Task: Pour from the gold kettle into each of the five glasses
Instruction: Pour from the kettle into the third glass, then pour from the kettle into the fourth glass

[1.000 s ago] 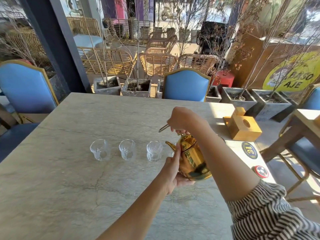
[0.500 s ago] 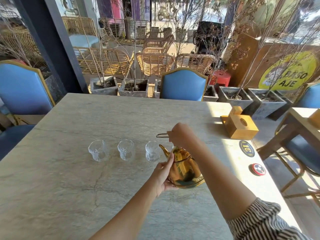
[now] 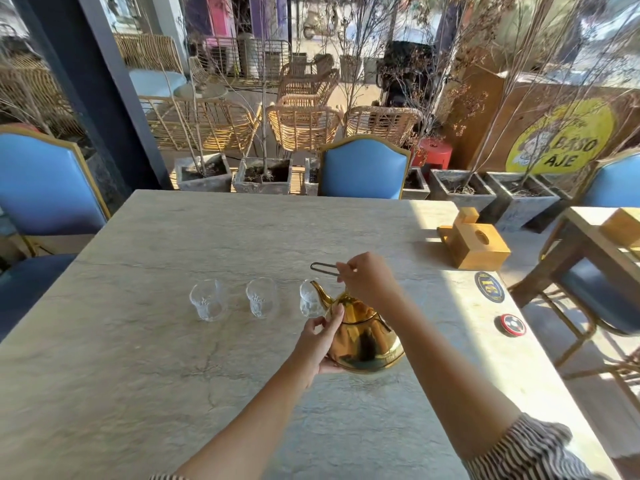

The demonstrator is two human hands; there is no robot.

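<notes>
3 glasses [image 3: 262, 302] (clear), 1 kettle [image 3: 363, 337], 2 hands [image 3: 320, 342]

A shiny gold metal kettle [image 3: 363, 336] is held above the pale marbled stone surface [image 3: 138, 358], its curved spout overlapping the nearest of three small clear glasses. The thin wire handle is pinched from above by the right hand [image 3: 369, 280], while the kettle's body is cupped from the left side by the left hand [image 3: 320, 341]. The three glasses [image 3: 209, 299] [image 3: 262, 297] [image 3: 310, 303] are set in a row. A yellow wooden box [image 3: 474, 242] stands well apart at the right edge.
</notes>
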